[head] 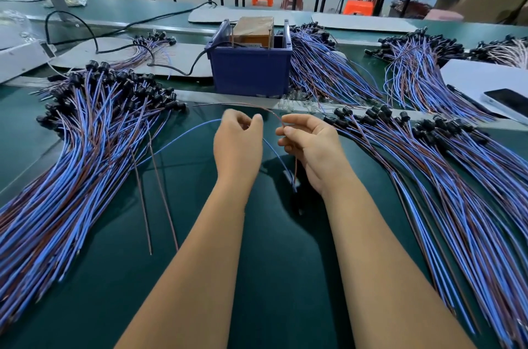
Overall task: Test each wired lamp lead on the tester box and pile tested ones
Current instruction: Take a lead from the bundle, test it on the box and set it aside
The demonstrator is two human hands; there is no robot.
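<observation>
- Head view: left hand [238,141] raised over the green tabletop [271,248], grip pinched together on a blue wire [185,131] that arcs away to the left.
- Right hand [311,146] just beside it, grip pinched on a thin red-brown wire [268,111]; more wire hanging down past the palm.
- Blue tester box [251,70] straight ahead, beyond both hands, cable plugged in from the left.
- Large pile of lamp leads [85,131] fanned out on the left, another pile [428,154] on the right.
- Two loose brown wires [143,200] lying near the left forearm.
- Phone [508,103] at far right.
</observation>
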